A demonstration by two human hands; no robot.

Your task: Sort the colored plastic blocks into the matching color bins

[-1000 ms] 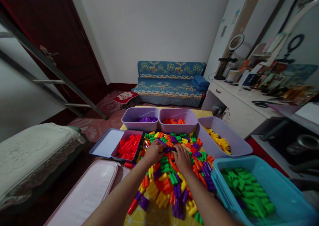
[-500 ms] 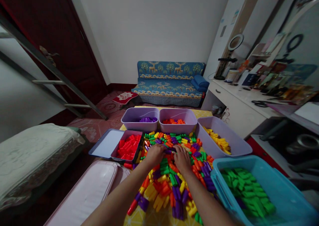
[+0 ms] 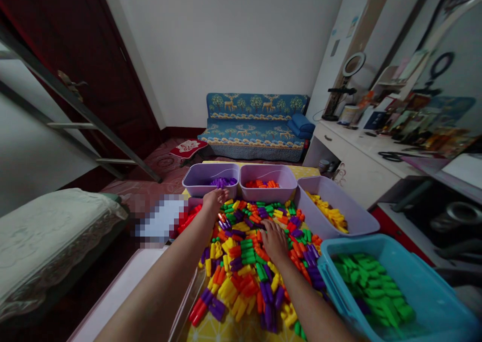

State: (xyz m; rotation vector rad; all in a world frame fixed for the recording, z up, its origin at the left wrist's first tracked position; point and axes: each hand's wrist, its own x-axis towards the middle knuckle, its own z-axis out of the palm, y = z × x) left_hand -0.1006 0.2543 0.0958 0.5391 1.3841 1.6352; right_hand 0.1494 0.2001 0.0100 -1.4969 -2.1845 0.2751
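Plastic building blocks [image 3: 248, 251] in purple, orange, yellow, green and red lie in a wide loose pile on a yellow patterned tablecloth. My left hand [image 3: 215, 200] is at the front rim of a lilac bin [image 3: 192, 181], its fingers drawn together; what they hold, if anything, is hidden. Inside that bin are purple blocks [image 3: 224, 182]. My right hand [image 3: 274, 239] rests on the middle of the pile, fingers apart over the blocks, with a dark purple piece beside its fingertips.
Another lilac bin [image 3: 269, 194] holds orange blocks, and one at the right [image 3: 357, 224] holds yellow blocks. A turquoise bin [image 3: 327, 266] with green blocks stands at front right. Red blocks [image 3: 190, 216] sit at left, partly behind my left arm. Beyond is a blue sofa [image 3: 256, 126].
My left hand has left the middle of the pile and moved forward and left to the bin of purple blocks. My right hand has stayed nearly in place on the pile.
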